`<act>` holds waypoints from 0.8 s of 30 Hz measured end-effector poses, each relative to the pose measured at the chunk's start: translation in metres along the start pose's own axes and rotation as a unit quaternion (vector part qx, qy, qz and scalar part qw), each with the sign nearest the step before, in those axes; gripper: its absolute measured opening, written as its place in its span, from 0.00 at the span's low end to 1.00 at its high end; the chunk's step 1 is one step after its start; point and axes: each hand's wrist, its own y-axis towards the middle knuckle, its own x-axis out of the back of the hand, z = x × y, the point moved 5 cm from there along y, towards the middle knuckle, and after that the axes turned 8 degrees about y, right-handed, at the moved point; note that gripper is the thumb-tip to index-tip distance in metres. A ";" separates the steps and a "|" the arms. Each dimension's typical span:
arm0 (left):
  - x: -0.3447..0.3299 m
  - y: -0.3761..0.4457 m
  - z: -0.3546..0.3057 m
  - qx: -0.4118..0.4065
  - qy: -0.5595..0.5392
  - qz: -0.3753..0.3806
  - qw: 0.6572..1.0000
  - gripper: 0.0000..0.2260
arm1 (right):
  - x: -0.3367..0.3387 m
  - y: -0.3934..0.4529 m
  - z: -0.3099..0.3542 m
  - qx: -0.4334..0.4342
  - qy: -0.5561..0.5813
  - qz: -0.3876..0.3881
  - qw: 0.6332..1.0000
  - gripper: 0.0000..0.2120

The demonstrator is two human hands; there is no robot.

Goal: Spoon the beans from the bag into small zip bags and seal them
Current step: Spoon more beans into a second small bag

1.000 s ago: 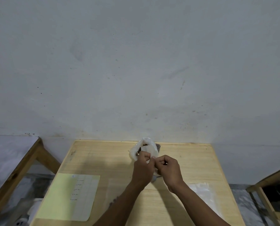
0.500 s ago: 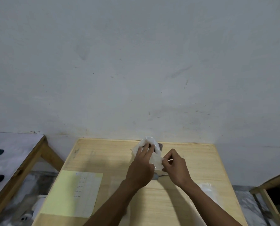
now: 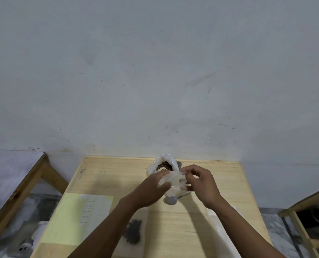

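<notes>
A white plastic bag of brown beans (image 3: 163, 165) stands open at the far middle of the wooden table (image 3: 110, 175). Just in front of it, both hands hold a small clear zip bag (image 3: 173, 180) above the table. My left hand (image 3: 151, 189) pinches its left side between fingers and thumb. My right hand (image 3: 201, 183) pinches its right edge with curled fingers. A grey spoon (image 3: 170, 199) lies on the table under the hands. A small zip bag filled with dark beans (image 3: 133, 231) lies flat near the table's front, between my forearms.
A pale green sheet of paper (image 3: 76, 218) lies at the front left of the table. Clear empty bags (image 3: 222, 229) lie at the front right, partly under my right forearm. A grey-topped bench (image 3: 11, 175) stands to the left and a wooden frame (image 3: 303, 203) to the right.
My hands have drawn slightly apart on the small zip bag, spreading it. The view has dipped, showing more of the table front and the filled bag.
</notes>
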 end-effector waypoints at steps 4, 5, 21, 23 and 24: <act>-0.004 0.000 0.015 -0.042 0.095 -0.074 0.992 0.36 | 0.006 0.006 -0.007 -0.079 0.117 -0.045 0.989 0.09; -0.003 -0.001 0.014 -0.054 0.131 -0.103 0.985 0.38 | 0.005 0.007 -0.006 -0.093 0.142 -0.045 0.984 0.08; 0.000 -0.028 0.036 -0.013 0.193 -0.219 0.956 0.32 | -0.019 0.003 -0.032 -0.242 0.251 -0.004 0.937 0.06; -0.003 -0.031 0.046 -0.002 0.193 -0.219 0.956 0.29 | -0.023 0.001 -0.035 -0.247 0.237 0.030 0.939 0.06; -0.003 -0.033 0.049 0.005 0.192 -0.216 0.957 0.28 | -0.025 0.001 -0.037 -0.250 0.235 0.050 0.938 0.07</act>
